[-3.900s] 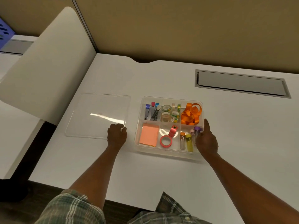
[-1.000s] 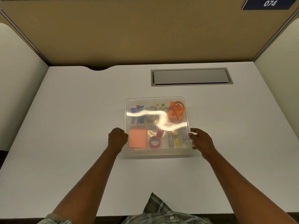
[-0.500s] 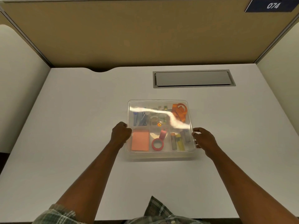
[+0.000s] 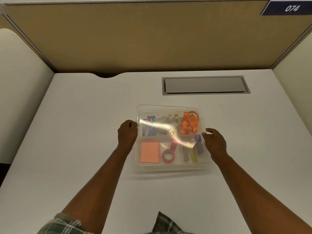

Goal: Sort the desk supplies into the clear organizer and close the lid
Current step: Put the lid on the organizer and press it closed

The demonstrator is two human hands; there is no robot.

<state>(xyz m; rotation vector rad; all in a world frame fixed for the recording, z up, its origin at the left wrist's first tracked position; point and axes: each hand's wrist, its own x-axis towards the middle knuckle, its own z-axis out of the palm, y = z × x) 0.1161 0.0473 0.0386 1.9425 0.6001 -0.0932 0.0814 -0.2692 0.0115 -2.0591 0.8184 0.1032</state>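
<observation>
From my seat I read one text only: white digits "074" on a dark blue sign (image 4: 289,7) at about one o'clock, apparently fixed to the tan partition (image 4: 152,36).

A white worktop (image 4: 76,132) fills the scene. Set into it at the far right is a grey cable hatch (image 4: 205,85) (its flap lies flush). A tan partition (image 4: 135,39) stands along the far edge, with a dark blue sign (image 4: 289,7) reading 074 at its top right.
</observation>
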